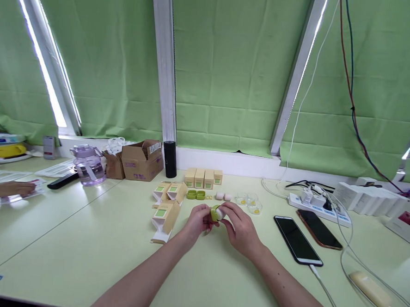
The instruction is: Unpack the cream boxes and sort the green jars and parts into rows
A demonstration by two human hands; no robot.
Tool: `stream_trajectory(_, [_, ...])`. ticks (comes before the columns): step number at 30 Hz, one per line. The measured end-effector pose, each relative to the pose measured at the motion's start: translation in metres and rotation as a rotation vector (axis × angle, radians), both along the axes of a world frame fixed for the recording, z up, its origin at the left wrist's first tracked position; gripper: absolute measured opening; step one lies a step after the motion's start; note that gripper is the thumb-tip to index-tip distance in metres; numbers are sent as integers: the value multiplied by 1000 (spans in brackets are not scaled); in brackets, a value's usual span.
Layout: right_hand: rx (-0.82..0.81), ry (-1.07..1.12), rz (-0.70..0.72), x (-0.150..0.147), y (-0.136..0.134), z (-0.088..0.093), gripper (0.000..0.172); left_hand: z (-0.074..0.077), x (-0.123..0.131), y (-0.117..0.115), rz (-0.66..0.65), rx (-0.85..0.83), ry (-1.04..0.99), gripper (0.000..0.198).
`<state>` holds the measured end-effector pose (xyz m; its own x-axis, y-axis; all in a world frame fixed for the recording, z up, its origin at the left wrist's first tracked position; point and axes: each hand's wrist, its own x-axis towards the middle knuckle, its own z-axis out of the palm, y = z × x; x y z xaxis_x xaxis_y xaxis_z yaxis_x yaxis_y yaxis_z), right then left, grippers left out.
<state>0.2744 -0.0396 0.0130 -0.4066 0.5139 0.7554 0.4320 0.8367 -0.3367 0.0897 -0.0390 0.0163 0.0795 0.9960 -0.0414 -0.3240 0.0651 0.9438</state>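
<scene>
Over the middle of the table, my left hand (199, 219) is closed on a small green case (214, 214). My right hand (241, 226) pinches a white rounded piece (220, 214) that sits against the green case; fingers partly cover where the two meet. Just beyond my hands lie two green square cases (196, 195), small yellowish pieces (208, 197) and two pale pink cylinders (223, 197). Clear round cups (252, 203) with yellow inside are to their right. Opened cardboard boxes (167, 215) with green labels lie left of my hands, and several closed ones (199, 178) stand behind.
Two phones (299, 240) (319, 229), a power strip (318, 209), cables and a cream device (370, 289) occupy the right side. At the back left are a brown carton (142, 161), a black cylinder (170, 159) and a purple jug (89, 166). Another person's hand (20, 189) rests far left.
</scene>
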Motion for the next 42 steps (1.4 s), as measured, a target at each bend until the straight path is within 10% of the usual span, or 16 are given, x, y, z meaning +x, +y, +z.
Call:
stream_trajectory(18, [-1103, 985, 449, -8, 12, -4, 46, -5, -7, 9, 114, -11, 79, 45])
stream_trajectory(42, [-1064, 959, 390, -8, 13, -10, 52, 1, -3, 4, 300, 320, 308, 37])
